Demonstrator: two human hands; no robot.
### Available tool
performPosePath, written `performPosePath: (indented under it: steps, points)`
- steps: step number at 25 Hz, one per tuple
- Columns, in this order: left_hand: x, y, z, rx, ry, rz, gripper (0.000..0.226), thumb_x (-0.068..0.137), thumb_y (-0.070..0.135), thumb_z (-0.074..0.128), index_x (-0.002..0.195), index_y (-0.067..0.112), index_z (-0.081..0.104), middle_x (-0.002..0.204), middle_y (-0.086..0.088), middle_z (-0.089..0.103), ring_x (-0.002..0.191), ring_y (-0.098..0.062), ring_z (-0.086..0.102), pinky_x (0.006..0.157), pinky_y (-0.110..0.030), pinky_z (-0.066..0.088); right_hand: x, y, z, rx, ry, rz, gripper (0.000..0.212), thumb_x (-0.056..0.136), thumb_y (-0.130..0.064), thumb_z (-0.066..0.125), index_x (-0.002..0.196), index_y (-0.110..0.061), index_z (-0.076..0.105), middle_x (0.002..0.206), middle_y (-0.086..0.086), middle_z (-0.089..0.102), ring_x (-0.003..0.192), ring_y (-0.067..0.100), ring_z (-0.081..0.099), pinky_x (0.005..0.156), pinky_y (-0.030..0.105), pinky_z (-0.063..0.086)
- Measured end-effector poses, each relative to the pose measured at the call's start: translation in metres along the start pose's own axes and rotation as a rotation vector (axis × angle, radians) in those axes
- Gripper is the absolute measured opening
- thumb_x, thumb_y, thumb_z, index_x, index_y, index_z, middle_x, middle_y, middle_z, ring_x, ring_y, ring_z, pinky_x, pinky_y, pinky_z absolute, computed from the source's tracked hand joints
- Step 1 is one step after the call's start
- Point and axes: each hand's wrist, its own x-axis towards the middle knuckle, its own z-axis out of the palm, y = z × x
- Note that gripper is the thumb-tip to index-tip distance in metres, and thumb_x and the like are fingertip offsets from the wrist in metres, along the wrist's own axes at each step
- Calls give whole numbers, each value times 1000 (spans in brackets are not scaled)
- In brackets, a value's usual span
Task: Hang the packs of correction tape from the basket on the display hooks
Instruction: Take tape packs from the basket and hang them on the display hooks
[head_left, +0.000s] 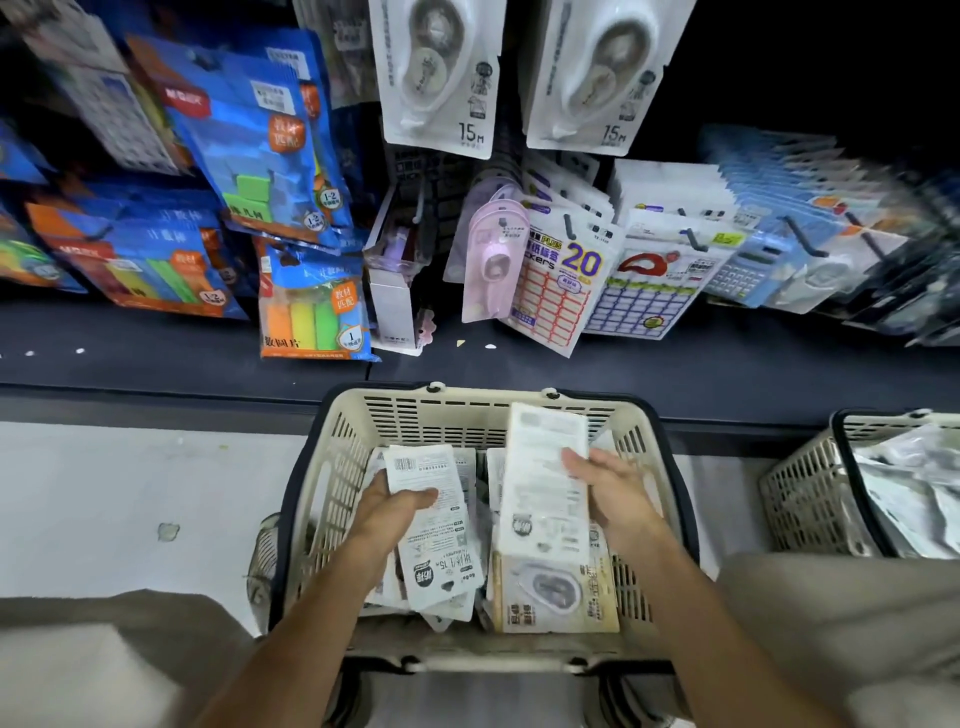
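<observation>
A cream basket (340, 452) with a dark rim stands on the floor below me, holding several white packs of correction tape. My left hand (392, 512) grips a flat pack (439, 551) lying back side up at the basket's left. My right hand (610, 493) holds a white box of correction tape (545, 499) tilted up at the basket's right. Two correction tape packs marked 15M (436, 78) (597, 78) hang on hooks at the top of the display.
A dark shelf ledge (727, 374) runs behind the basket. Blue packs (249, 140) hang at left, label sheets (561, 280) and calculators (753, 265) at right. A second basket (800, 493) with silver bags stands at the right. My knees show at both lower corners.
</observation>
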Motion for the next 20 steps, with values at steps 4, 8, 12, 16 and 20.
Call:
performPosePath:
  steps: [4,8,12,16,20]
  points:
    - [-7,3,2,-60,-238,-94,30,92,45,70,115,27,71,116,-5,77,105,-26,74,99,-47,52,-25,23,48,-123,-169,-36,14,88,-12,75,100,-18,75,94,-5,80,91,18,76,79,32,61]
    - [-6,-6,0,180,-278,-33,76,49,54,95,116,28,70,112,2,78,102,-16,74,92,-38,53,-21,41,68,-291,-279,-113,22,95,-33,70,75,-27,77,68,-15,72,65,1,68,59,19,53]
    - [6,-5,-5,64,-208,-95,66,54,36,94,114,21,71,104,-3,81,92,-21,78,86,-41,59,21,40,27,-394,122,60,24,101,-30,59,118,-14,62,110,10,70,84,26,71,74,39,60]
    - [15,-5,-7,0,-183,-133,50,70,29,87,117,20,72,103,-5,80,93,-25,78,89,-47,58,49,49,5,-897,280,111,55,91,-14,60,140,-10,35,92,8,61,74,22,64,62,34,53]
    - [20,-9,-11,12,-151,-142,39,85,18,78,122,20,69,106,-7,80,96,-28,77,86,-46,59,65,56,19,-839,241,151,89,80,-13,81,149,-17,23,126,16,62,93,33,69,82,42,58]
